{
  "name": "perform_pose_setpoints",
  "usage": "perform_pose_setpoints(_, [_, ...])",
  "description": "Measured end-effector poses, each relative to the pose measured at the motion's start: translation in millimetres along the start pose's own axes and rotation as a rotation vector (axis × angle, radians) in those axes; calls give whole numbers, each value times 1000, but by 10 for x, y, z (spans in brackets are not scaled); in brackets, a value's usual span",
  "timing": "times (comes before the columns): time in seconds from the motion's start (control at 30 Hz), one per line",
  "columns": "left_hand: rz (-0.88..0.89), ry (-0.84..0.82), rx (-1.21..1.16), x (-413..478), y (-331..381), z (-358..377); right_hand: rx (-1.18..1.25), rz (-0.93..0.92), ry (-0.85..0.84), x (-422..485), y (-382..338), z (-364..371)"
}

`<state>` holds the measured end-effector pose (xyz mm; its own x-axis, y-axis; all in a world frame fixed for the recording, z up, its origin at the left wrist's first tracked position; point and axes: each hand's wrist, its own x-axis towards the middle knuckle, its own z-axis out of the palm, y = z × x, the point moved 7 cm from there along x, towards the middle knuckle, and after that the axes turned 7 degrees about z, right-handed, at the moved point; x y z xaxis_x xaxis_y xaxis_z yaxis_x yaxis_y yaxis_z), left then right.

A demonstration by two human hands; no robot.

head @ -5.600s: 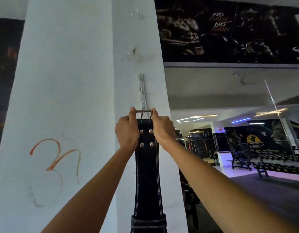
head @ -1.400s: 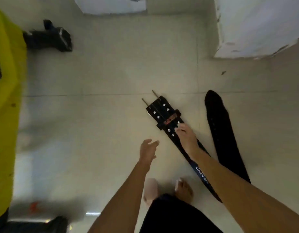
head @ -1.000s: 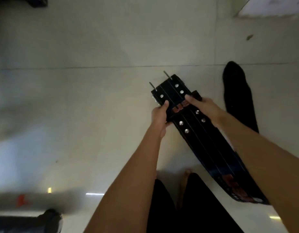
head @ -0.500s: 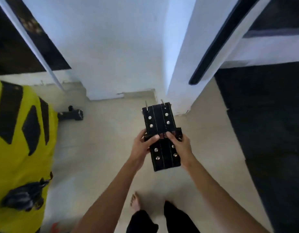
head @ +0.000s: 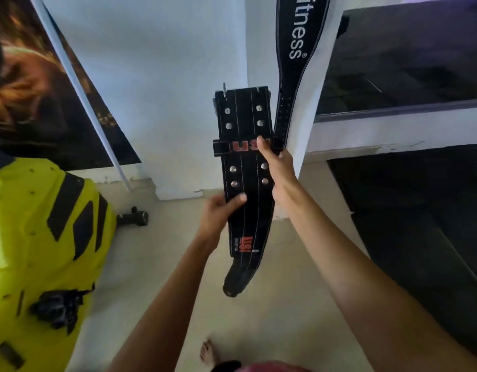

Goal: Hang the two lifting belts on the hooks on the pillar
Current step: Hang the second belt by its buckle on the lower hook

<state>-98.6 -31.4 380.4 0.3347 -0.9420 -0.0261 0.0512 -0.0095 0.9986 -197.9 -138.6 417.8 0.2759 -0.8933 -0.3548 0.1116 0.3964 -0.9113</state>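
Note:
I hold a black studded lifting belt (head: 245,167) upright in front of the white pillar (head: 178,76), its buckle end up and its tail hanging toward the floor. My left hand (head: 221,213) grips the belt's left edge low down. My right hand (head: 277,167) grips its right edge by the red-lettered keeper loop. A second black belt (head: 299,49), with white lettering, hangs down the pillar's corner just right of the held one. The hooks are out of view above.
A yellow and black machine cover (head: 36,251) fills the left side. A dark dumbbell (head: 132,217) lies on the tiled floor by the pillar's base. Dark rubber flooring (head: 419,224) lies to the right, a wall poster (head: 31,89) at upper left. My bare foot (head: 209,351) shows below.
The first belt went onto the hook earlier. I then picked the second belt off the floor with both hands and have raised it in front of the pillar, beside the hanging belt.

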Motion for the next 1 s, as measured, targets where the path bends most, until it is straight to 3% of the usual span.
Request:
perform_pose_setpoints(0.13, [153, 229, -90, 114, 662, -41, -135, -69, -158, -224, -89, 55])
perform_pose_setpoints(0.23, [171, 268, -141, 101, 753, -72, -248, -191, -242, -377, -55, 14])
perform_pose_setpoints(0.43, [211, 340, -258, 241, 1088, -152, -398, 29, -217, -708, 911, -373])
perform_pose_setpoints(0.6, [160, 209, -316, 195, 1088, -34, -233, -135, -184, -694, 187, -165])
perform_pose_setpoints(0.77, [122, 118, -261, 26, 819, 229, 48, -161, 55, -472, -119, -292])
perform_pose_setpoints(0.87, [85, 64, -122, -216, 484, 286, 93, -83, 109, -413, -16, -370])
perform_pose_setpoints(1.0, [-87, -176, 158, -429, -97, 228, 111, -49, 118, -440, -11, -406])
